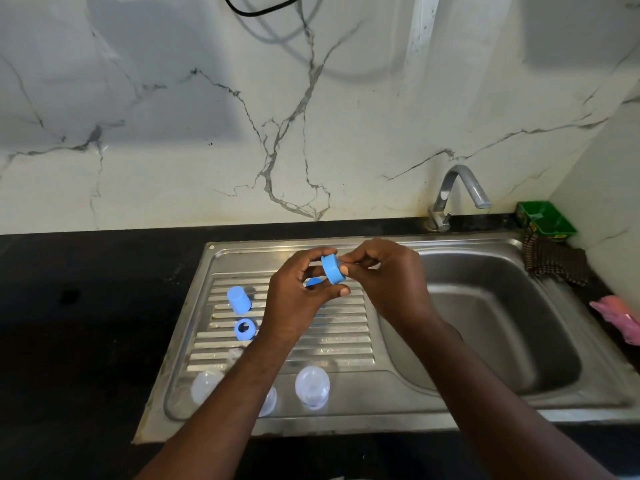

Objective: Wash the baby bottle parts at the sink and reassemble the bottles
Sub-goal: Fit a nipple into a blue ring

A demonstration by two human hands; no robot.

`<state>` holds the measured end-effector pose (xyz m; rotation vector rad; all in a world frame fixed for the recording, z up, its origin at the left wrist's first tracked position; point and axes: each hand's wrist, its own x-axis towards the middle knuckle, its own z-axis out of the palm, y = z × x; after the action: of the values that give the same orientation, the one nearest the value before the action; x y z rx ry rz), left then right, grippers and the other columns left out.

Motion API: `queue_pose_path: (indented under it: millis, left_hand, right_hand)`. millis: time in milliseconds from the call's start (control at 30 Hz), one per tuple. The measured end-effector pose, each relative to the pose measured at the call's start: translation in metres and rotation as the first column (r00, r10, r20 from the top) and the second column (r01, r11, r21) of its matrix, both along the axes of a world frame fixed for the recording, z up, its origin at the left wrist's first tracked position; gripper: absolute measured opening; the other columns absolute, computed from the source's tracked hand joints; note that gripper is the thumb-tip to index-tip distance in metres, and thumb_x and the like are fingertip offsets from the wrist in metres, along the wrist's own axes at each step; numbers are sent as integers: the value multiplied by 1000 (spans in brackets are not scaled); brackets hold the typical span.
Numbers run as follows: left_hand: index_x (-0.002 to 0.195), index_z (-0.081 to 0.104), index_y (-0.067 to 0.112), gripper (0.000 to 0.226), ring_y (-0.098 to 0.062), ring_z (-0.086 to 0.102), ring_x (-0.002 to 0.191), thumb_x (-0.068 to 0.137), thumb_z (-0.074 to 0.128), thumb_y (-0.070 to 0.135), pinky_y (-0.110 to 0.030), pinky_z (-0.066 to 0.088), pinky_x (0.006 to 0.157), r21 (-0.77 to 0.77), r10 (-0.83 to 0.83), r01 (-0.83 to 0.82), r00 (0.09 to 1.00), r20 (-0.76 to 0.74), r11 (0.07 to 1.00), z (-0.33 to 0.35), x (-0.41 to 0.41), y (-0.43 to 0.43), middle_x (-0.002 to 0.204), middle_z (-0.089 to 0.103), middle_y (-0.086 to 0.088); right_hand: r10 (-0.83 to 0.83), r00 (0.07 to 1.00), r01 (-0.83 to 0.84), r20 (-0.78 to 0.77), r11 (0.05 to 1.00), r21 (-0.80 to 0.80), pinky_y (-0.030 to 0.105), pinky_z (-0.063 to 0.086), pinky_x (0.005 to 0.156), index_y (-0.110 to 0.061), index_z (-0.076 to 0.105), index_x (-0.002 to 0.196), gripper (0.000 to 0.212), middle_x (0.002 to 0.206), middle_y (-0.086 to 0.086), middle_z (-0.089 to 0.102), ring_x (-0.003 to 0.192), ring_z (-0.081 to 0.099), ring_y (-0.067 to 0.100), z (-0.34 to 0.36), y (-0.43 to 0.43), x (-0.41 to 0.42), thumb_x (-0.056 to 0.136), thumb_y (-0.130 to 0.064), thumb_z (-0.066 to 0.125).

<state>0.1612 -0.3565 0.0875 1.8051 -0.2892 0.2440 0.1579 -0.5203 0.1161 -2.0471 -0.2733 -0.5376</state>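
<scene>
Around you, the black desk [86,306] carries a steel sink [467,244] with a tap [460,192] at the back. A green tray [545,220], a dark cloth [554,261] and a pink cloth [616,317] lie to the right. On the ribbed drainboard [329,341] sit a blue cap [239,299], a loose ring [245,329] and a clear bottle [312,386]. Your left forearm partly covers a second clear bottle [207,386]. Your left hand [298,296] and right hand [388,275] meet above the drainboard, both pinching a blue ring [333,269], which is tilted on edge.
</scene>
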Motion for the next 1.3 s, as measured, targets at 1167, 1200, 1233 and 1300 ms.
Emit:
queue_pose_path:
  millis: [1167,1200,1233,1300]
  left_hand:
    - [114,69,14,27,-24,75,86,88,71,7,-30,61,79,-321,-260,158,915,-307,934,26,-4,5,96,75,-6]
    - [116,69,13,27,-24,75,87,89,71,8,-29,61,79,-322,-267,161,909,-321,933,25,-4,6,97,75,-6]
    - [117,68,11,28,-24,74,87,89,71,8,-30,60,79,-323,-263,154,906,-331,934,23,-5,5,96,75,-6]
    - [118,68,8,32,-21,74,85,87,75,8,-29,60,76,-313,-215,106,916,-338,944,22,-5,4,94,75,-3]
  right_hand:
    - [305,947,-306,-98,952,12,24,58,78,-16,78,99,21,94,-5,76,85,72,10,24,-26,18,80,-9,80]
    - [319,939,-322,-126,947,-6,22,57,77,-16,77,100,22,94,-6,76,85,72,9,23,-27,19,80,-10,81]
    - [319,940,-328,-122,943,-58,19,56,77,-16,77,101,22,95,-7,76,85,71,7,23,-26,19,80,-10,81]
    - [329,939,-337,-102,938,-76,15,54,77,-13,76,103,23,97,-6,75,87,71,5,20,-22,17,81,-9,80]
